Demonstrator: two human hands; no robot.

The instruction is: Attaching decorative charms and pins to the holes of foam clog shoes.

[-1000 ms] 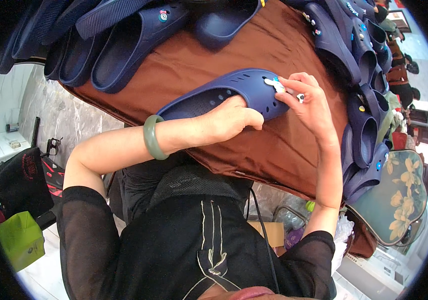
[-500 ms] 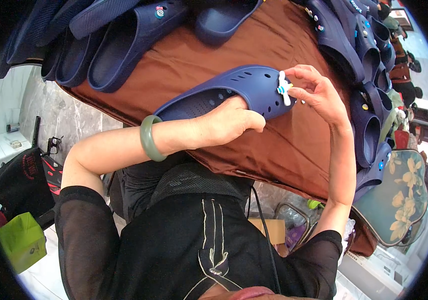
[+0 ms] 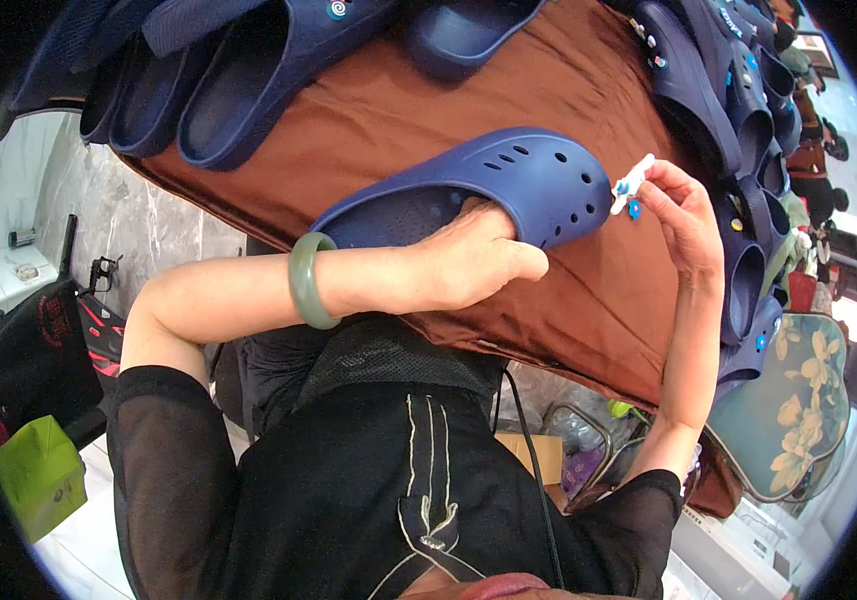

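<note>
A navy blue clog (image 3: 549,170) with round and oval holes in its toe lies tilted above the brown cloth. My left hand (image 3: 479,255) reaches inside the clog's opening, its thumb outside against the near edge, fingers hidden under the upper; a green bangle (image 3: 313,280) rings the wrist. Just off the toe, my right hand (image 3: 684,215) pinches a small white and blue shoe charm (image 3: 627,188) between thumb and fingertips. The charm is apart from the clog. No charm shows on this clog's upper.
More navy clogs (image 3: 239,90) line the far left of the brown-covered table (image 3: 369,130), and another row of clogs (image 3: 744,260), some with charms, runs down the right. A flowered chair back (image 3: 789,400) stands at right, a green bag (image 3: 39,475) at lower left.
The white charm, earlier against the clog's toe, is now off it in my right hand, which has moved right. My left hand and the clog have shifted slightly right.
</note>
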